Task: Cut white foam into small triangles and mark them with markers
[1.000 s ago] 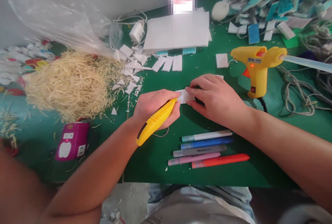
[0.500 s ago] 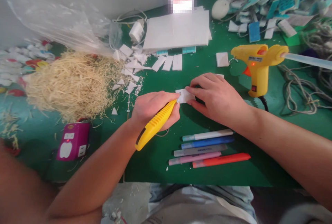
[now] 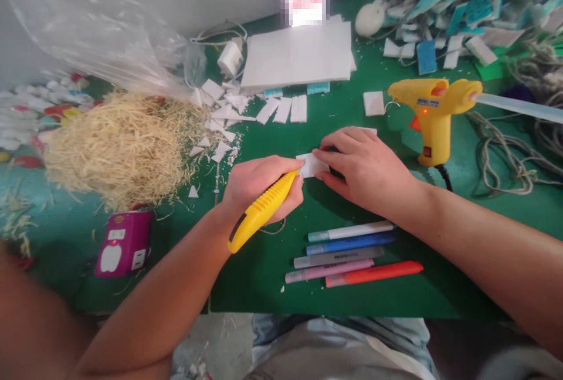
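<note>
Curled tightly around a yellow cutter (image 3: 264,207), the left hand (image 3: 246,183) works at a small white piece (image 3: 314,165).
Thumb and fingers of the right hand (image 3: 363,160) hold its other end, beyond the markers (image 3: 338,257) near the green desk's (image 3: 352,305) front edge.

This looks like a small craft workshop: the green desk (image 3: 250,289) carries a glue gun (image 3: 435,125), markers (image 3: 343,256), a heap of straw (image 3: 118,148), white sheets (image 3: 294,60) and piled blue and white offcuts (image 3: 479,10).
</note>
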### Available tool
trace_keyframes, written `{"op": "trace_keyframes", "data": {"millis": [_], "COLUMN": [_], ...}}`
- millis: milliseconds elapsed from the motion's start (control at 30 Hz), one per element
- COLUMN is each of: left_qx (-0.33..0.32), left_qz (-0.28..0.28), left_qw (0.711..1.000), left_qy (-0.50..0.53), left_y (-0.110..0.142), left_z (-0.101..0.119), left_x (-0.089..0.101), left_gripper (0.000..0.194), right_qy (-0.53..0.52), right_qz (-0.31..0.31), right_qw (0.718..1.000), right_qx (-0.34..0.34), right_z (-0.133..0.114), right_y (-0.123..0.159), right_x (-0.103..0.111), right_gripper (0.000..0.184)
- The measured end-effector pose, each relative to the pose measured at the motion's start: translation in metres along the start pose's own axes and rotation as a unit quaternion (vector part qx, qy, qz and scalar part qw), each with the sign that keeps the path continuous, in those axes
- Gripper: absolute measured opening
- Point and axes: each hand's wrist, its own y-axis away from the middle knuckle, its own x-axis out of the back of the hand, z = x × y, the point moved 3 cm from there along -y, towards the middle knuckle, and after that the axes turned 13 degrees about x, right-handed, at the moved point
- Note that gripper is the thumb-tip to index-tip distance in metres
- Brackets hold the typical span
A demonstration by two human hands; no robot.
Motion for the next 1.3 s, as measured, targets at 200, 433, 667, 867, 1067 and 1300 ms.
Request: {"op": "trace_keyframes", "data": {"millis": [200,433,667,867,1067,1300], "left_qx": [-0.050,-0.056,-0.044,-0.039,-0.046,-0.044], "left_qz": [0.002,0.008,0.001,-0.005,-0.001,-0.008], "left_qw": [0.999,0.998,0.999,0.999,0.999,0.999], "left_qy": [-0.008,-0.016,-0.011,-0.014,-0.023,-0.022], "left_y": [0.0000,-0.0004,0.0001,0.0014,-0.0004,-0.0004], "left_z": [0.0026,0.0033,0.0020,0.0026,0.0044,0.0043], "left_x": [0.0019,0.0019,0.0022,0.0034,0.0067,0.0055], "left_gripper": [0.013,0.013,0.012,0.013,0.012,0.012], "right_qy": [0.002,-0.008,-0.016,-0.022,-0.006,-0.020], "right_qz": [-0.006,-0.019,-0.008,-0.020,-0.002,-0.015], "right_qw": [1.000,1.000,1.000,0.999,1.000,1.000], "right_qx": [-0.002,-0.009,-0.007,-0.017,0.000,-0.010], "right_z": [-0.0004,0.0002,0.0006,-0.0003,-0.0006,0.0003], "right_y": [-0.0009,0.0002,0.0002,-0.0001,-0.0001,0.0005], "right_x": [0.0005,-0.0013,0.0000,-0.0008,-0.0006,-0.0009], "right_gripper": [0.026,0.024,0.023,0.022,0.025,0.026]}}
